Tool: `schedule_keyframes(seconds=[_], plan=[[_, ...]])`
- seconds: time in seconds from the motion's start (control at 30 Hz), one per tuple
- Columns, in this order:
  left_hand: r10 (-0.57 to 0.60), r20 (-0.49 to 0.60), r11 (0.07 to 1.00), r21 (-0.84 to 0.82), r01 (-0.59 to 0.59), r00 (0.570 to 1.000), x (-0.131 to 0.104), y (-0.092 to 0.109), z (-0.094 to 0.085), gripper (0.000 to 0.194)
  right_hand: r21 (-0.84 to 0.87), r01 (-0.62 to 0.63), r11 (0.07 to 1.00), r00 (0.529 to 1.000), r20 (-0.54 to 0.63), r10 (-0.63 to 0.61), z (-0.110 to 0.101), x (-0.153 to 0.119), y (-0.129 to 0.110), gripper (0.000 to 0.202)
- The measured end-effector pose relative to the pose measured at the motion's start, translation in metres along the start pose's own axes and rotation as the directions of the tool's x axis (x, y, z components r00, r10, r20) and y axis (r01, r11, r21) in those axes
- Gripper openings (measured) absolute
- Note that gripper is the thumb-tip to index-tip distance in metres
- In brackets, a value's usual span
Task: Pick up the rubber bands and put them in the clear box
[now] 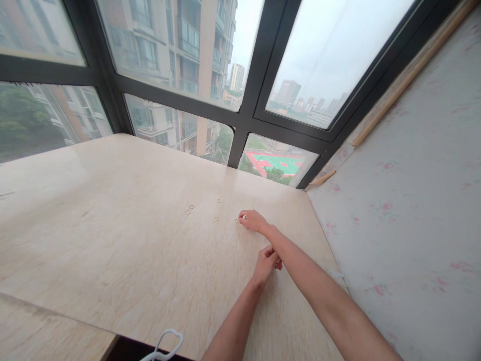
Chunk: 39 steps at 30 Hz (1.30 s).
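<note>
My right hand (253,220) reaches over the pale stone sill, its fingers pinched together at a small thin yellowish ring (237,220) by the fingertips. Below it, my left hand (266,263) is closed near the right forearm, which partly covers it; what its fingers hold, if anything, cannot be made out. Left of my right hand lie several similar rings: one ring (216,218) close by, another ring (219,200) farther back, and a pair, a ring (191,206) beside a second ring (188,212). Whether they are rubber or metal is too small to tell.
The broad marbled sill (93,225) runs up to dark window frames (246,120). A flower-patterned wall (406,215) bounds it on the right. At the front edge a white cord (169,343) loops over a dark gap.
</note>
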<state>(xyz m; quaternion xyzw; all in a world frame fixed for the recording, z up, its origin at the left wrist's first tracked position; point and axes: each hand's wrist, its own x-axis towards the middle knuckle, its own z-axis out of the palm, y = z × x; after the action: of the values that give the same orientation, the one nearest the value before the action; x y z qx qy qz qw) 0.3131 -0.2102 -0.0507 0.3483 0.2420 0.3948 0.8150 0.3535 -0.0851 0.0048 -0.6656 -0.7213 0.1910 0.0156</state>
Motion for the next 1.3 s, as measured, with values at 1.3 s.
schedule_keyframes(seconds=[1.3], plan=[[0.011, 0.018, 0.989, 0.146, -0.014, 1.000, -0.011, 0.008, -0.002, 0.026, 0.760, -0.196, 0.620, 0.620, -0.393, 0.679, 0.029, -0.313, 0.121, 0.035]])
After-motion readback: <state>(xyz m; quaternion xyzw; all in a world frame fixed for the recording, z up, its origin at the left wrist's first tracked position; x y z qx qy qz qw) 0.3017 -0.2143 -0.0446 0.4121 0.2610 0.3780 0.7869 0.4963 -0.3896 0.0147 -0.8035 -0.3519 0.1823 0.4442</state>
